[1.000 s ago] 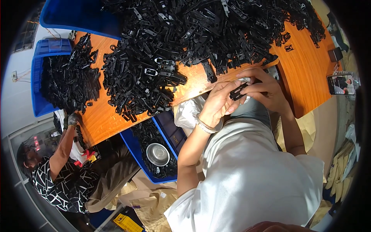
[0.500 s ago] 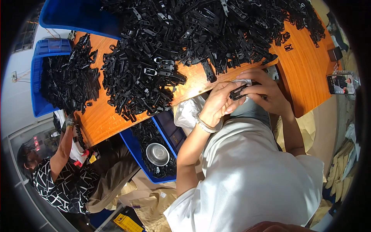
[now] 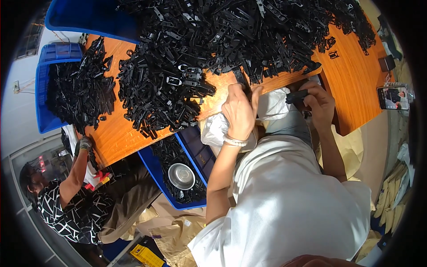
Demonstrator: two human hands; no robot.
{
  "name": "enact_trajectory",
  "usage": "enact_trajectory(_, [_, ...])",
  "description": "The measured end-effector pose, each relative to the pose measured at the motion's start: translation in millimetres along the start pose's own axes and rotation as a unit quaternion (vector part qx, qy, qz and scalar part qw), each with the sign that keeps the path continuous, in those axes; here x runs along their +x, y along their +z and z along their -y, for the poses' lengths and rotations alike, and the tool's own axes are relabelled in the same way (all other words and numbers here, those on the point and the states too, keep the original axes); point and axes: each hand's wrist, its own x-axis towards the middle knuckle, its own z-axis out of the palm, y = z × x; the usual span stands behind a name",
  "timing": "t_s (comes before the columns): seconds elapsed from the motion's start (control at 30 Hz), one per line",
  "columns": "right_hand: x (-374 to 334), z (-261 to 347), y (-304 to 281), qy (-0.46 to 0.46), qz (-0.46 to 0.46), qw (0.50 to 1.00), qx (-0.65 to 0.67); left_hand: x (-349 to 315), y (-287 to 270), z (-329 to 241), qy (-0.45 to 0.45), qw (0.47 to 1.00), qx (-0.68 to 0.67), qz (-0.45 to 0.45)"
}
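At the table's near edge, my left hand (image 3: 240, 110) lies over the lower end of a long black plastic part (image 3: 240, 77). The thumb stands apart from the other fingers, and the fingertips are partly hidden. My right hand (image 3: 319, 106) is above my lap, closed on a small black plastic part (image 3: 296, 96) that points left. Between the hands a white plastic bag (image 3: 273, 106) hangs below the table edge. Beyond my left hand a large heap of black plastic parts (image 3: 262, 35) covers the wooden table (image 3: 351, 84).
Another person (image 3: 71, 204) works at the left with a gloved hand at the table. Blue crates (image 3: 42, 98) hold more black parts; a metal bowl (image 3: 181, 176) sits in the lower blue crate (image 3: 171, 196). A phone (image 3: 393, 97) is mounted at the right edge.
My hands have come apart. The left has moved up to the part at the table edge; the right has drawn away to the right with a black part in its fingers.
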Motion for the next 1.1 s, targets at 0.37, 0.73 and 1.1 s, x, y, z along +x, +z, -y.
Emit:
enact_trajectory(0.37, [1.8, -12.3, 33.2, 0.089, -0.038, 0.995, 0.006, -6.8, -2.7, 19.7, 0.054, 0.991, 0.05, -0.115])
enact_trajectory(0.73, [14.6, 5.4, 47.5, 0.142, 0.035, 0.989, -0.007, -11.7, -38.5, -0.4, -0.044, 0.948, -0.308, 0.063])
enact_trajectory(1.1, [8.2, 11.9, 49.8, 0.169, 0.02, 0.985, -0.038, -13.8, -35.6, 0.4, -0.086, 0.898, -0.418, 0.11])
